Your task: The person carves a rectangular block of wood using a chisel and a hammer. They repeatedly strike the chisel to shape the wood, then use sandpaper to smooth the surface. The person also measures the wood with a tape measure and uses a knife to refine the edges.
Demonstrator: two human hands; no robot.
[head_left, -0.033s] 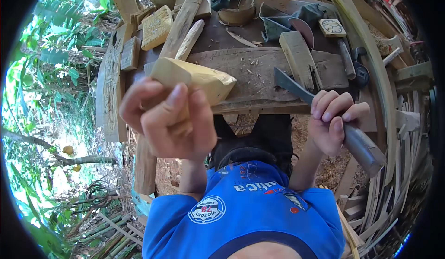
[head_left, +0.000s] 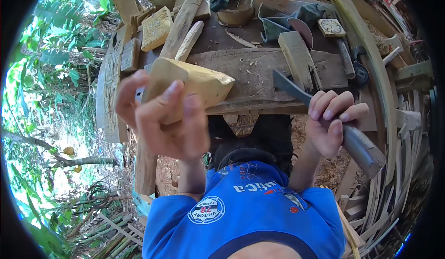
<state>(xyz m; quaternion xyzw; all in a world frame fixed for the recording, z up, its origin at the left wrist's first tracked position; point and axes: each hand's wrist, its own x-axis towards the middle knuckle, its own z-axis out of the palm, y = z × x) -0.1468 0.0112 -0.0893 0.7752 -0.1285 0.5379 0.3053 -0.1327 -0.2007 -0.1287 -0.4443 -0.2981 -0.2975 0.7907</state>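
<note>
Before the bench (head_left: 213,34), both hands (head_left: 331,124) are raised apart, fingers (head_left: 194,115) bent.

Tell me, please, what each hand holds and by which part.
The left hand holds the wood block by its blunt end, contact partly hidden. The right hand grips the bladed tool by its handle, near the blade.

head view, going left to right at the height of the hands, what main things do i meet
Round yellow fruit → left hand → pale wood block → dark blade → right hand → tool handle → thin wood strips.
</note>
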